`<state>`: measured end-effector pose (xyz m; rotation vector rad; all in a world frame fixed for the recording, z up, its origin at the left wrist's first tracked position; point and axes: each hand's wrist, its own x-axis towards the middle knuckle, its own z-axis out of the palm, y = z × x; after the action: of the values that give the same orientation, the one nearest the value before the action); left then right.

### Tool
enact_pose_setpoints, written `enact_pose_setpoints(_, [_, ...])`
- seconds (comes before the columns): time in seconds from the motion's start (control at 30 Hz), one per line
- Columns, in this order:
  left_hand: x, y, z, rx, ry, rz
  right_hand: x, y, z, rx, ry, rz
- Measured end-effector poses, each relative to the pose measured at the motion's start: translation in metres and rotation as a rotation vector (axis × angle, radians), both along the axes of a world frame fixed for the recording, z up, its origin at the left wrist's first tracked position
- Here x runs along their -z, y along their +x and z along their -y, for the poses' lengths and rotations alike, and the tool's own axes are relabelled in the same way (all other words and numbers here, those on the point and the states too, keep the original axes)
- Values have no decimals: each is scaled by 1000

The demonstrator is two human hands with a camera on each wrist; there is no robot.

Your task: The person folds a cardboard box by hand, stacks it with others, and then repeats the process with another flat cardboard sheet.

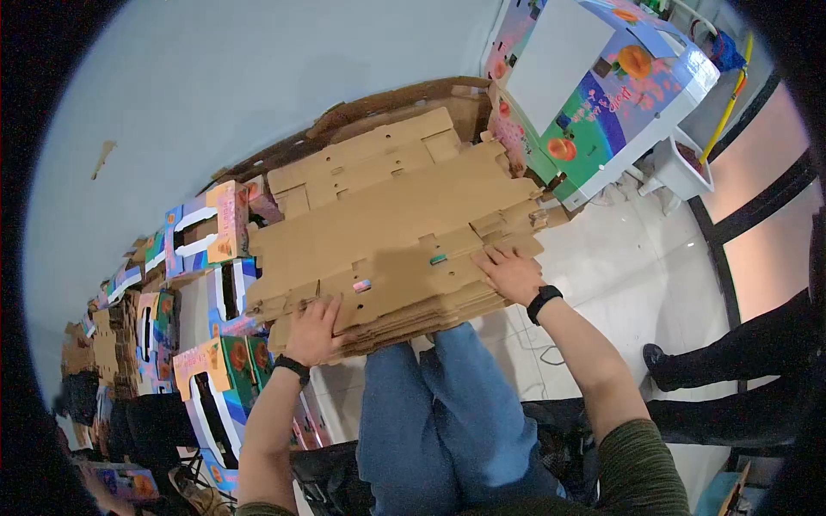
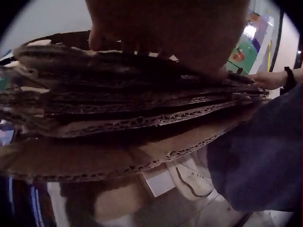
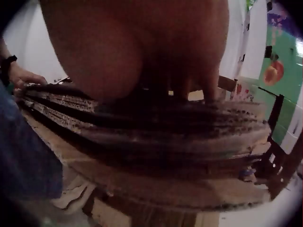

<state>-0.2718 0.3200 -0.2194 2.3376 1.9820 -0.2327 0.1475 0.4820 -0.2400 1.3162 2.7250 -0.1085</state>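
A stack of flattened cardboard boxes lies in front of the person's knees, brown side up. My left hand rests on the top sheet at the near left edge, its fingers pointing away. At the near right corner my right hand lies with fingers spread on the same sheet. Small pink and green printed patches show on that sheet between the hands. In the left wrist view the stack's layered corrugated edges sit just below the palm. The right wrist view shows similar stacked edges under the other palm.
A large printed peach carton stands at the back right beside a white bin. Several folded printed cartons line the left side. Another person's dark-trousered leg is at right. A pale wall rises behind.
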Motion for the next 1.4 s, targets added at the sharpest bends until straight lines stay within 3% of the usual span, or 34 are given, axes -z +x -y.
enact_pose_setpoints(0.07, [-25, 14, -3, 46, -77, -23, 0, 4, -1, -68, 34, -51])
enact_pose_setpoints(0.17, [-4, 4, -5, 168, -105, 2, -12, 6, -10, -119, -28, -5])
enact_pose_setpoints(0.47, [15, -5, -1, 64, -9, 134, -11, -17, -29, -200, 35, 122])
enact_pose_setpoints(0.57, [19, 0, -5, -95, -23, 252, -17, -13, -29, -180, 50, 92])
enact_pose_setpoints(0.77, [4, 19, -19, -119, 187, -217, -8, -15, -28, -128, 300, 0])
enact_pose_setpoints(1.03, [14, 5, -5, -94, -51, -64, -33, -7, -7, -135, 302, 14])
enact_pose_setpoints(1.07, [14, 6, 1, -97, -89, -65, -38, -4, 2, -104, 166, 70])
enact_pose_setpoints(1.17, [10, 11, 15, 64, 55, 11, 12, 15, 15, -141, 293, -41])
enact_pose_setpoints(1.2, [8, 15, 19, 67, 56, 54, 6, 15, 19, -64, 42, 82])
enact_pose_setpoints(1.27, [5, 24, 25, 65, 58, 138, 3, 18, 32, -81, 19, 79])
enact_pose_setpoints(1.4, [9, 30, 27, 77, -73, 67, 7, 22, 35, -120, -43, 116])
